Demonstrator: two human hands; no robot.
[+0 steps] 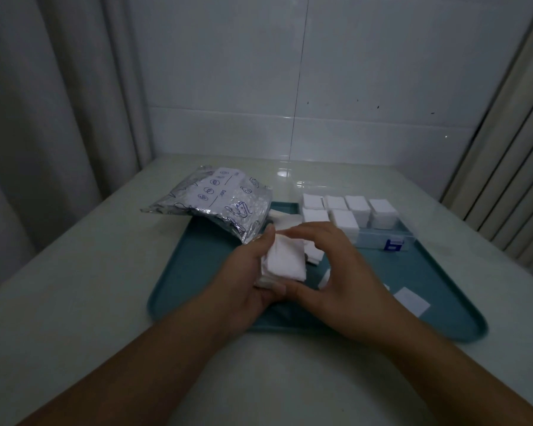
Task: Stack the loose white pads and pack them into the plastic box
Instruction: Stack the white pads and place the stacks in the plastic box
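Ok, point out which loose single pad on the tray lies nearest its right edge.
The flat white pad lying alone on the teal tray, right of the right hand. The other loose pads lie nearer the tray's middle, around the hands.

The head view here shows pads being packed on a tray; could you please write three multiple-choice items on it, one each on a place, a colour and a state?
1. Where does the plastic box stand?
A. on the tray's far right part
B. on the floor
C. on top of the foil bag

2. What colour is the tray?
A. red
B. teal
C. yellow

3. What is the left hand doing?
A. resting flat on the table
B. reaching into the box
C. holding a stack of white pads

Key: 1 A, the box sits on the tray beside the foil bag; 2 B, its bare surface is teal; 3 C, its fingers wrap the stack.
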